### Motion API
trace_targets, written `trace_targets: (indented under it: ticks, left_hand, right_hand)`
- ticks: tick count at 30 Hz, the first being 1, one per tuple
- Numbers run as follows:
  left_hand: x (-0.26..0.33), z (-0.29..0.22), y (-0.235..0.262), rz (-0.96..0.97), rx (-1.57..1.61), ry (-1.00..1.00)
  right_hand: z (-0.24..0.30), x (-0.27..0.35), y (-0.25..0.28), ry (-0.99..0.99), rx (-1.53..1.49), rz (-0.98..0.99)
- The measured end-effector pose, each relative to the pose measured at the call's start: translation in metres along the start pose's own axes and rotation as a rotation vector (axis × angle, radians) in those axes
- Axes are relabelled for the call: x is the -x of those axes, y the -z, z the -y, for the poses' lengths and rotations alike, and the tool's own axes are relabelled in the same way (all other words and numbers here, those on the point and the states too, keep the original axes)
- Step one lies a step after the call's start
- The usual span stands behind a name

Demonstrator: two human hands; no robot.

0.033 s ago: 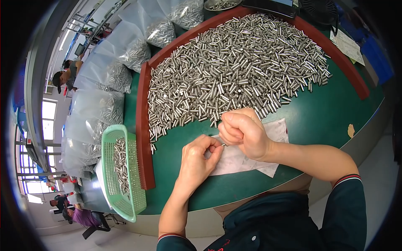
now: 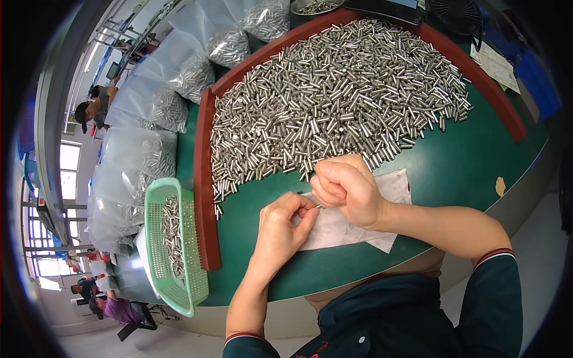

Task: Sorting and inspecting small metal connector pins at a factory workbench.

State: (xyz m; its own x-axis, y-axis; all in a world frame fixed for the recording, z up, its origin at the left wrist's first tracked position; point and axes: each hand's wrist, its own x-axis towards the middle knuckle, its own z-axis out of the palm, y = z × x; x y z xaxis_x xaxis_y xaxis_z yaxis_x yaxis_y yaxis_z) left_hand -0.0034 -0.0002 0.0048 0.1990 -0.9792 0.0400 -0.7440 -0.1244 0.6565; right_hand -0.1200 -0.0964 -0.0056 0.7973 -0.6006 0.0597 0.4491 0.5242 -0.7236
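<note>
A broad heap of short silvery metal pins (image 2: 334, 89) covers the green tabletop (image 2: 441, 173) in front of me. My left hand (image 2: 280, 224) pinches one small metal pin (image 2: 318, 206) between thumb and forefinger, over a stained white cloth (image 2: 340, 230). Close beside it, my right hand (image 2: 352, 191) is curled into a fist at the heap's near edge. Whatever lies inside that fist is hidden by the fingers. The pin's tip points toward the right hand; whether they touch I cannot tell.
Dark red rails (image 2: 206, 179) border the heap. To the left stand a green plastic basket (image 2: 194, 280) holding more pins and several clear bags (image 2: 170, 110) of pins. A small fan (image 2: 455, 18) and papers (image 2: 496, 67) are at far right. People (image 2: 95, 107) work in the background.
</note>
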Motion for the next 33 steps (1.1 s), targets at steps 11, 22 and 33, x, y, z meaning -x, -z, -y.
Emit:
trace_targets:
  ticks: [11,22,33]
  left_hand:
    - [-0.002,-0.001,0.002,0.025,0.018,0.015]
    - [-0.001,-0.004,0.002,0.027,0.021,0.036]
    - [0.001,-0.01,0.001,0.048,-0.003,0.035]
  right_hand:
    - [-0.006,0.003,-0.009,0.174,0.273,0.035]
    - [-0.01,0.003,-0.009,0.235,0.27,0.042]
    - [0.003,-0.01,-0.01,-0.009,0.168,0.017]
